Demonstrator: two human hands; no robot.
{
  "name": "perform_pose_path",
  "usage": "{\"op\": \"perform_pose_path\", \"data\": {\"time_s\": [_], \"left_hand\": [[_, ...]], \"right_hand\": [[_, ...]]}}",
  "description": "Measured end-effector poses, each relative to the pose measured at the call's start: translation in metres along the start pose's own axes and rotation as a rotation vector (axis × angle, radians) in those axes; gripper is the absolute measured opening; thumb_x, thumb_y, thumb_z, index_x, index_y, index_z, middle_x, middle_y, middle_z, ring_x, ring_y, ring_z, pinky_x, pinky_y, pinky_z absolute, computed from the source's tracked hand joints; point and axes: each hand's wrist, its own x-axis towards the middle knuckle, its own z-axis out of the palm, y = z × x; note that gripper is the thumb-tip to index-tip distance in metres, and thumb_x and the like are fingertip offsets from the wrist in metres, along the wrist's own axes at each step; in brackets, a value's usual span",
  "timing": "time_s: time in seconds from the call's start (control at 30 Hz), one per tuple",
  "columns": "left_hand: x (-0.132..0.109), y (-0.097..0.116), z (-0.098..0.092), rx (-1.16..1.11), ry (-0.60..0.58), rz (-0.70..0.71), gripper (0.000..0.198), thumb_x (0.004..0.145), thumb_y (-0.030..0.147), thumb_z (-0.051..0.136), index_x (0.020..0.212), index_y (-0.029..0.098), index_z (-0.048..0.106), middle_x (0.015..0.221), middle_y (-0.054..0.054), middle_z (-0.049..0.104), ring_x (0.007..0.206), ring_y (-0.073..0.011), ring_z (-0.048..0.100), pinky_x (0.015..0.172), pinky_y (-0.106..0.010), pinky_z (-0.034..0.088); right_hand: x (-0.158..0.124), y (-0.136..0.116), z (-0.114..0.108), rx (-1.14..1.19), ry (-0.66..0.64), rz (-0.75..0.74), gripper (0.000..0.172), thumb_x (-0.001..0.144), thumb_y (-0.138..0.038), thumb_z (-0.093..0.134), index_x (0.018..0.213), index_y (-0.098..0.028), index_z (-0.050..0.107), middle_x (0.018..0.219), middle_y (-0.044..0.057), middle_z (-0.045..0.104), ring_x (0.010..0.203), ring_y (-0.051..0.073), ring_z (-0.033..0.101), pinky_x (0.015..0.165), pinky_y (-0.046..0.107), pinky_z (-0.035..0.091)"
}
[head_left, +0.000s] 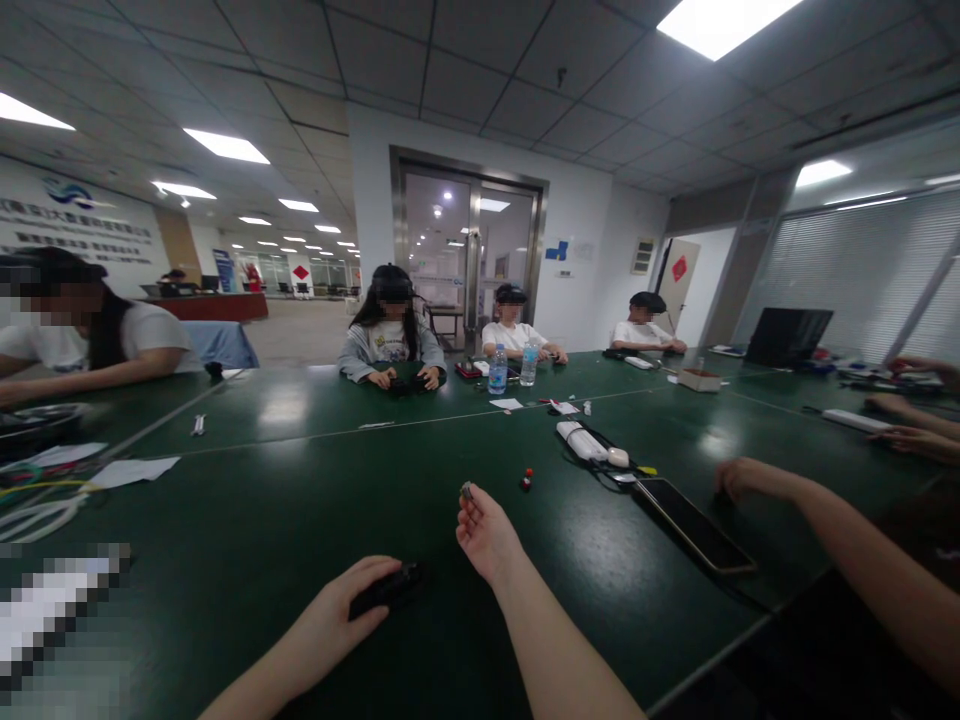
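Observation:
My left hand (341,610) is closed round a black hand-sized object (386,588) low over the green table; its kind is too dark to make out. Farther out, my right hand (487,535) is raised with its fingers curled. Thumb and fingertips pinch a small silvery piece (466,491), too small to name. Just right of that hand, a small red and black item (526,480) lies on the table.
A phone (696,523) and a white power strip (581,441) with cables lie to the right, near another person's arm (795,510). Two water bottles (497,372) stand farther back. Papers (135,470) and cables lie left. Several people sit around the table (300,520).

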Motion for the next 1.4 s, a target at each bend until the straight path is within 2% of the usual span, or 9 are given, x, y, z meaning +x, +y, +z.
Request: {"op": "perform_pose_path", "data": {"time_s": [0.1, 0.27, 0.37, 0.43, 0.57, 0.67, 0.77, 0.93, 1.4], "left_hand": [[0.000, -0.001, 0.000, 0.001, 0.010, 0.006, 0.042, 0.071, 0.027, 0.049, 0.113, 0.027, 0.052, 0.123, 0.000, 0.050, 0.114, -0.0208, 0.044, 0.104, -0.039, 0.026], [-0.001, -0.003, 0.001, -0.006, 0.000, 0.006, 0.043, 0.073, 0.027, 0.048, 0.117, 0.027, 0.050, 0.127, 0.000, 0.045, 0.116, -0.0192, 0.042, 0.104, -0.037, 0.026], [-0.002, -0.004, 0.001, -0.009, 0.006, 0.009, 0.043, 0.074, 0.027, 0.048, 0.117, 0.027, 0.050, 0.126, 0.000, 0.045, 0.115, -0.0195, 0.043, 0.103, -0.036, 0.028], [-0.002, -0.002, 0.000, -0.012, 0.013, 0.008, 0.042, 0.074, 0.027, 0.048, 0.116, 0.027, 0.050, 0.124, 0.000, 0.047, 0.114, -0.0197, 0.044, 0.102, -0.036, 0.030], [-0.004, 0.009, -0.002, -0.029, 0.008, -0.024, 0.041, 0.073, 0.026, 0.048, 0.114, 0.026, 0.051, 0.122, 0.000, 0.049, 0.112, -0.0196, 0.045, 0.100, -0.035, 0.032], [-0.004, 0.012, -0.002, -0.039, 0.016, -0.033, 0.042, 0.072, 0.025, 0.050, 0.113, 0.025, 0.050, 0.117, -0.001, 0.053, 0.109, -0.0194, 0.048, 0.097, -0.035, 0.036], [-0.004, 0.007, 0.000, -0.059, 0.028, -0.020, 0.043, 0.072, 0.026, 0.050, 0.115, 0.024, 0.048, 0.117, -0.001, 0.053, 0.108, -0.0191, 0.048, 0.096, -0.035, 0.037], [-0.003, -0.001, 0.002, -0.075, 0.023, -0.026, 0.046, 0.073, 0.028, 0.050, 0.118, 0.024, 0.045, 0.120, -0.001, 0.051, 0.112, -0.0184, 0.046, 0.098, -0.035, 0.035], [-0.006, 0.016, -0.004, -0.022, -0.006, -0.029, 0.036, 0.074, 0.026, 0.049, 0.109, 0.025, 0.050, 0.113, 0.001, 0.055, 0.108, -0.0172, 0.049, 0.096, -0.034, 0.038]], "right_hand": [[0.003, 0.001, -0.003, -0.061, 0.023, -0.048, 0.023, 0.063, -0.034, 0.067, 0.074, -0.016, 0.062, 0.069, 0.000, 0.059, 0.053, 0.006, 0.051, 0.048, 0.017, 0.039], [0.004, 0.004, -0.007, -0.345, 0.067, -0.370, 0.018, 0.061, -0.027, 0.069, 0.077, -0.020, 0.063, 0.076, 0.000, 0.061, 0.066, 0.010, 0.053, 0.053, 0.018, 0.038], [0.001, 0.003, -0.006, -0.492, 0.078, -0.471, 0.017, 0.061, -0.024, 0.069, 0.076, -0.020, 0.063, 0.072, -0.001, 0.061, 0.067, 0.011, 0.052, 0.055, 0.019, 0.037], [-0.005, 0.002, -0.002, -0.605, 0.019, -0.448, 0.020, 0.061, -0.027, 0.068, 0.079, -0.020, 0.064, 0.071, -0.001, 0.061, 0.065, 0.011, 0.052, 0.056, 0.021, 0.037], [-0.024, 0.000, 0.005, -0.960, -0.429, -0.357, 0.023, 0.061, -0.027, 0.068, 0.084, -0.020, 0.066, 0.079, -0.001, 0.061, 0.070, 0.012, 0.050, 0.062, 0.022, 0.036], [-0.034, 0.003, 0.007, -1.185, -0.570, -0.339, 0.022, 0.060, -0.027, 0.069, 0.081, -0.023, 0.068, 0.075, -0.002, 0.057, 0.063, 0.010, 0.046, 0.056, 0.022, 0.033], [-0.034, 0.008, 0.005, -1.327, -0.614, -0.332, 0.022, 0.062, -0.027, 0.067, 0.084, -0.026, 0.068, 0.073, -0.003, 0.054, 0.060, 0.010, 0.044, 0.054, 0.022, 0.031], [-0.030, 0.012, 0.004, -1.409, -0.632, -0.338, 0.024, 0.064, -0.031, 0.065, 0.088, -0.028, 0.067, 0.073, -0.003, 0.054, 0.061, 0.010, 0.045, 0.054, 0.023, 0.031], [-0.028, 0.012, 0.006, -1.650, -0.680, -0.336, 0.028, 0.069, -0.034, 0.061, 0.097, -0.032, 0.062, 0.086, -0.003, 0.052, 0.071, 0.012, 0.047, 0.060, 0.023, 0.036]]}}
